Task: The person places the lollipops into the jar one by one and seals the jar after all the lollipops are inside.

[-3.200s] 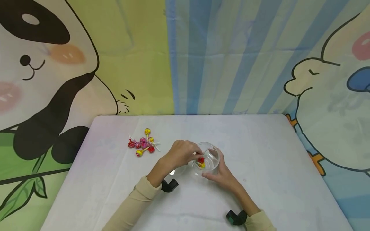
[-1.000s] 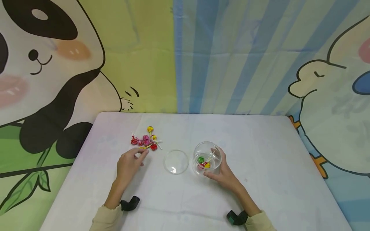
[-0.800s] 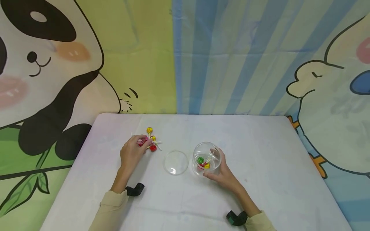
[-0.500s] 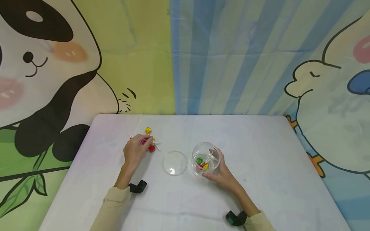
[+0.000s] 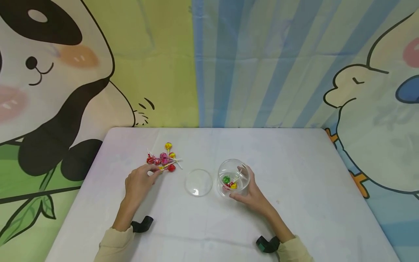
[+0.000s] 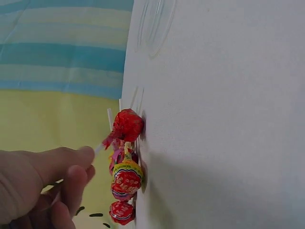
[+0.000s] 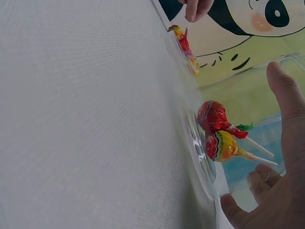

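My left hand (image 5: 139, 183) is at the near side of a pile of wrapped lollipops (image 5: 163, 155), pinching the white stick of a red lollipop (image 6: 127, 125) between thumb and forefinger. That lollipop's head is close to the others; whether it touches them I cannot tell. Curved round the side of a clear round jar (image 5: 220, 174), my right hand (image 5: 253, 194) keeps it upright on the table. Inside lie green, yellow and red lollipops (image 7: 214, 117), sticks leaning up towards the right hand. Part of that hand shows through the clear wall.
A clear round lid (image 5: 198, 182) lies flat on the white table (image 5: 294, 163) between the pile and the jar. Behind the table's far edge hangs a printed cloth (image 5: 262, 65). A black wrist device (image 5: 142, 224) sits on the left wrist, another (image 5: 267, 244) on the right.
My left hand was at the jar's mouth with a lollipop, then moved left to the pile. In the last half second it drew back towards the near left. The right hand stayed on the jar.
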A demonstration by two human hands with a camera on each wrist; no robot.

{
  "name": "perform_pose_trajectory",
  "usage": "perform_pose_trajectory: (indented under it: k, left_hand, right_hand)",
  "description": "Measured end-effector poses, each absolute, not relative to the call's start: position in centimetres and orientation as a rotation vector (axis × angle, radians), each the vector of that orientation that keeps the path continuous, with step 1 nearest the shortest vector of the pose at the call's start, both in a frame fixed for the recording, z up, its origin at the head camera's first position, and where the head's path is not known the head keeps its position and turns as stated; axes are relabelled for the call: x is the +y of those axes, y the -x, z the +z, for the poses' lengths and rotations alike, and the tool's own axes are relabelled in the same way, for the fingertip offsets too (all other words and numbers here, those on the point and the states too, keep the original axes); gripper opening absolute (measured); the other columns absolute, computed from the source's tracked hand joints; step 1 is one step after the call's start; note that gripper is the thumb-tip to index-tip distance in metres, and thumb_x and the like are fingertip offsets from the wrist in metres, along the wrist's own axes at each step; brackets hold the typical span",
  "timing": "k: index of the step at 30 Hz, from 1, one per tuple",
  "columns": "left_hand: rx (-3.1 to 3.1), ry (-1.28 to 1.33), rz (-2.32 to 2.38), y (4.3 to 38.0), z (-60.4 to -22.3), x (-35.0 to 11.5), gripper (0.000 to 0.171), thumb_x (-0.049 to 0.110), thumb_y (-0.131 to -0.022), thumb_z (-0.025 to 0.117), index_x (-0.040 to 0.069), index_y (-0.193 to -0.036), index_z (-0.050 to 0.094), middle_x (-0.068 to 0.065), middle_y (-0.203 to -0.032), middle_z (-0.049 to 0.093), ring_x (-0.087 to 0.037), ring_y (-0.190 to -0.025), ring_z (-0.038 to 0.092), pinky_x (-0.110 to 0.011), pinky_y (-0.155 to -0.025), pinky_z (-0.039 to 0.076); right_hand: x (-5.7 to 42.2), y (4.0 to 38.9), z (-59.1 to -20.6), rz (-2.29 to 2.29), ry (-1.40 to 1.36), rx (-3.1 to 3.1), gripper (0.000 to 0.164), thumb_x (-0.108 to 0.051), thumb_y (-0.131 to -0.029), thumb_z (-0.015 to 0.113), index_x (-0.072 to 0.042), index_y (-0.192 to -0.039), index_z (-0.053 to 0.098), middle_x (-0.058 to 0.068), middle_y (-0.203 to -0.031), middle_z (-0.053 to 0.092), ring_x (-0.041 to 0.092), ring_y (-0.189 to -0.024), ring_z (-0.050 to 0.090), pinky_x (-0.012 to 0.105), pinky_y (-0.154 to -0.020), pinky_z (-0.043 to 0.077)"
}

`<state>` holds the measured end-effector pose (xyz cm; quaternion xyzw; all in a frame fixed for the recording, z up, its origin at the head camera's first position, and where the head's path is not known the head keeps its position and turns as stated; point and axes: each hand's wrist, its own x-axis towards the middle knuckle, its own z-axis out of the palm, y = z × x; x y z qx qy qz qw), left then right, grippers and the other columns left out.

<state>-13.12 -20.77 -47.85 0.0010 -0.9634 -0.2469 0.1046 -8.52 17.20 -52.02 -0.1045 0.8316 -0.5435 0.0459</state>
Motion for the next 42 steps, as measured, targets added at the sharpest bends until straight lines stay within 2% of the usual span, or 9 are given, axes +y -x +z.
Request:
perform_pose_trajectory:
  k: [7, 14, 18, 22, 25, 28, 36, 39, 42]
  left_hand:
    - [-2.852, 0.074, -0.770, 12.5, -47.9, -21.0, 0.015, 0.016, -0.083, 0.076, 0.008, -0.096, 0.076, -0.005, -0.077, 0.073, -0.009, -0.048, 0.045, -0.024, -0.043, 0.032]
    - [-2.605, 0.123, -1.223, 12.6, -47.2, -20.1, 0.014, 0.016, -0.081, 0.079, 0.012, -0.094, 0.076, -0.007, -0.070, 0.070, -0.007, -0.046, 0.053, -0.021, -0.042, 0.034]
    - [-2.507, 0.122, -1.465, 12.9, -45.8, -18.5, 0.018, 0.024, -0.082, 0.078, 0.014, -0.096, 0.075, -0.006, -0.068, 0.069, -0.013, -0.048, 0.058, -0.022, -0.042, 0.035]
    - [-2.416, 0.137, -1.726, 13.3, -44.4, -16.3, 0.022, 0.025, -0.083, 0.077, 0.009, -0.098, 0.074, 0.000, -0.076, 0.070, -0.014, -0.050, 0.060, -0.021, -0.045, 0.040]
    - [-2.385, 0.199, -1.885, 13.3, -43.0, -14.3, 0.022, 0.023, -0.084, 0.076, 0.007, -0.099, 0.072, 0.000, -0.071, 0.067, -0.016, -0.050, 0.058, -0.022, -0.045, 0.039]
    - [-2.437, 0.336, -1.937, 13.2, -41.9, -11.9, 0.019, 0.025, -0.086, 0.074, 0.011, -0.099, 0.072, -0.003, -0.064, 0.064, -0.017, -0.049, 0.056, -0.023, -0.044, 0.036]
    - [-2.638, 0.841, -1.378, 13.8, -41.6, -5.7, 0.011, 0.027, -0.084, 0.075, 0.018, -0.090, 0.074, 0.006, -0.082, 0.074, -0.001, -0.047, 0.052, -0.020, -0.045, 0.039]
    - [-2.696, 0.891, -1.154, 13.9, -42.0, -4.3, 0.012, 0.029, -0.083, 0.076, 0.019, -0.090, 0.076, 0.007, -0.083, 0.075, 0.005, -0.045, 0.047, -0.018, -0.052, 0.041]
    - [-2.770, 0.890, -1.018, 13.7, -42.5, -3.3, 0.012, 0.031, -0.084, 0.075, 0.022, -0.091, 0.076, 0.009, -0.085, 0.075, 0.005, -0.048, 0.048, -0.018, -0.054, 0.039]
  right_hand:
    - [17.3, 8.7, -52.2, -1.662, 0.316, 2.561, 0.108, -0.022, -0.075, 0.082, -0.024, -0.153, 0.007, 0.014, -0.155, 0.031, 0.040, -0.142, 0.031, 0.067, -0.112, 0.021]
    - [17.3, 8.6, -52.2, -1.670, 0.335, 2.534, 0.109, -0.020, -0.076, 0.082, -0.024, -0.153, 0.005, 0.014, -0.156, 0.029, 0.041, -0.143, 0.029, 0.067, -0.112, 0.020]
    - [17.4, 8.6, -52.2, -1.668, 0.334, 2.545, 0.109, -0.020, -0.075, 0.082, -0.025, -0.153, 0.006, 0.013, -0.156, 0.029, 0.040, -0.143, 0.029, 0.067, -0.112, 0.020]
    - [17.3, 8.7, -52.1, -1.674, 0.341, 2.537, 0.110, -0.017, -0.074, 0.082, -0.024, -0.153, 0.006, 0.013, -0.156, 0.029, 0.040, -0.144, 0.029, 0.068, -0.112, 0.020]
    - [17.3, 8.7, -52.0, -1.679, 0.336, 2.517, 0.110, -0.018, -0.074, 0.082, -0.024, -0.153, 0.005, 0.014, -0.156, 0.028, 0.040, -0.144, 0.028, 0.068, -0.111, 0.020]
    - [17.2, 8.6, -52.0, -1.673, 0.319, 2.517, 0.109, -0.019, -0.075, 0.082, -0.024, -0.153, 0.006, 0.015, -0.156, 0.029, 0.041, -0.143, 0.029, 0.069, -0.111, 0.021]
    - [17.4, 8.7, -52.1, -1.678, 0.350, 2.522, 0.109, -0.019, -0.077, 0.081, -0.024, -0.153, 0.004, 0.014, -0.156, 0.028, 0.040, -0.141, 0.033, 0.067, -0.109, 0.027]
    - [17.4, 8.7, -52.2, -1.698, 0.349, 2.498, 0.109, -0.017, -0.077, 0.081, -0.024, -0.153, 0.003, 0.014, -0.156, 0.027, 0.040, -0.140, 0.034, 0.067, -0.108, 0.028]
    - [17.4, 8.7, -52.3, -1.696, 0.329, 2.489, 0.107, -0.019, -0.078, 0.080, -0.024, -0.153, 0.003, 0.014, -0.156, 0.027, 0.039, -0.139, 0.036, 0.066, -0.109, 0.028]
